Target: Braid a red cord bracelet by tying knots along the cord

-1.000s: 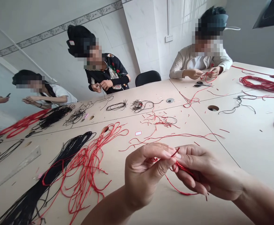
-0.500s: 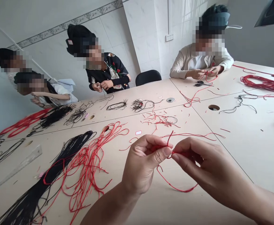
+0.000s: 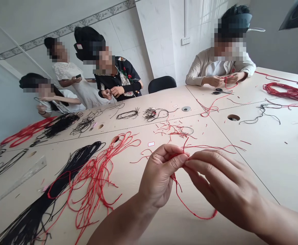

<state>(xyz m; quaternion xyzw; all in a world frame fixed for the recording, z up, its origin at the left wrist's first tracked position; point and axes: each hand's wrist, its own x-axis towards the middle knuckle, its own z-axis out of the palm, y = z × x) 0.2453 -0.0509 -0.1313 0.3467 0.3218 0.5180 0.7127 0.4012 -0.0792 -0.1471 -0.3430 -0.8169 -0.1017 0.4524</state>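
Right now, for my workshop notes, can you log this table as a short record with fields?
Left hand: pinching red cord between thumb and fingers
Right hand: fingertips pinching the red cord
Cord below hands: hanging loop
Table nearby: loose red cords, black cord bundle
Across table: person in beige cardigan handling red cord, scissors in front

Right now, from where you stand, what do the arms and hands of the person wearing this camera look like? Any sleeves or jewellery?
The left hand and right hand are bare, with no gloves, rings or bracelets in view. The left forearm and right forearm are bare too, with no sleeve showing. The visible nails look unpainted.
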